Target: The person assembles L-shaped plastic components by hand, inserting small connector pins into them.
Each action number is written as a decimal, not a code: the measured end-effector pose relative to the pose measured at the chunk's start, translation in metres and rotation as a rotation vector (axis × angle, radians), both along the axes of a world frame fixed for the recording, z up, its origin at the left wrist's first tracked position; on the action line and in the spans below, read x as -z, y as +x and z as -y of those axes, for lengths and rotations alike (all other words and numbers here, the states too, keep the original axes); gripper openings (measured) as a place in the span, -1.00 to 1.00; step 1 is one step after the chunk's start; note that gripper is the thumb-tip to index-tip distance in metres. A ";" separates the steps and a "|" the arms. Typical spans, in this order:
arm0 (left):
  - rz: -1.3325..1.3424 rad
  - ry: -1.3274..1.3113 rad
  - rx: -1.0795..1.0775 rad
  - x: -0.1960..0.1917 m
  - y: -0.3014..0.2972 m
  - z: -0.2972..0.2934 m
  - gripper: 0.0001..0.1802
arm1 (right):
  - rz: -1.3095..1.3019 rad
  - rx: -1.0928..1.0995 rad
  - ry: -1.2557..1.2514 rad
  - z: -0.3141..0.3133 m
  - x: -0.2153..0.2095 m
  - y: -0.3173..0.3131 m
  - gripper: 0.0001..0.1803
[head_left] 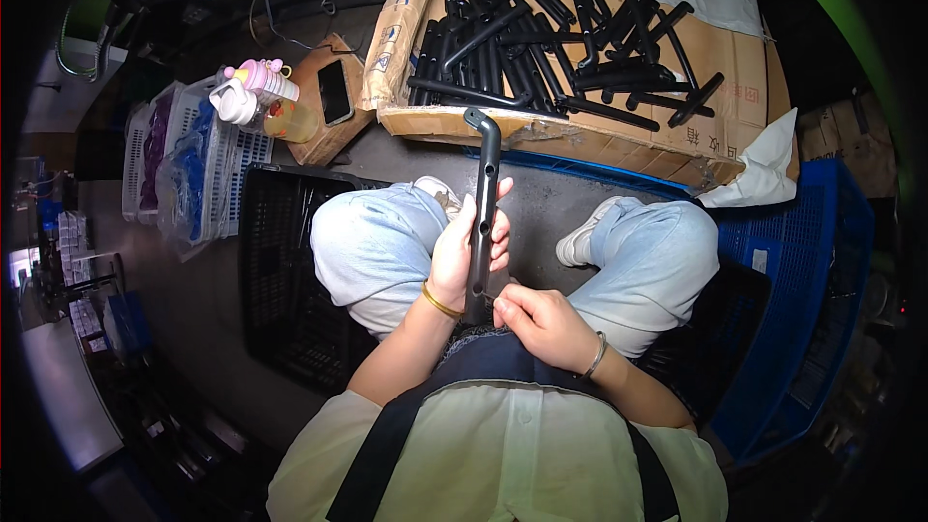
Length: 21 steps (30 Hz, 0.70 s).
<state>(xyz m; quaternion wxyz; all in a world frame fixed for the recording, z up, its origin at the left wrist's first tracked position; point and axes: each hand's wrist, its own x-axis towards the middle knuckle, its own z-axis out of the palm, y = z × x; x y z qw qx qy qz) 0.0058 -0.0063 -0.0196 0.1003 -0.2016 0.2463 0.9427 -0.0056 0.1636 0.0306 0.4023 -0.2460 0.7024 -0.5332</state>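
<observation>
Gripping a long, glossy black tube (482, 232) with a bent end and round holes down its face, our left hand (450, 261) has its thumb along one side and its fingers curled round the other. The tube is above our lap, between two knees in pale blue jeans (377, 237), its bent end pointing away from us. Our right hand (541, 324) is just beside its lower end, thumb and forefinger pressed together; whether something thin sits between them is too small for us to tell. Ahead, the bent end overlaps, in our view, the front edge of a wide brown cardboard carton (599, 142) bearing a heap of black metal-like tubes (507, 48), several lying close to that edge. Between our knees and the carton, a strip of dark grey floor (541, 213) leaves some open room. On the left, a black plastic lattice crate (269, 275) borders our knee; on the right, a blue perforated plastic crate (807, 251) edges that side. A crumpled white sheet (764, 169) sits at the carton's right front corner.
</observation>
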 end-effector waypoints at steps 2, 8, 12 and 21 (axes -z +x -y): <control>0.002 -0.013 0.014 0.000 -0.002 0.000 -0.42 | -0.001 -0.040 0.025 0.000 0.001 0.003 -0.74; 0.001 -0.024 0.035 -0.004 -0.004 -0.001 -0.42 | -0.022 -0.038 -0.003 0.005 0.005 0.005 -0.73; -0.003 -0.015 0.030 -0.004 -0.004 -0.002 -0.42 | -0.031 -0.040 0.005 0.006 0.004 0.005 -0.73; 0.010 -0.031 0.017 -0.005 -0.002 -0.002 -0.42 | -0.030 -0.008 0.058 0.008 0.001 0.006 -0.73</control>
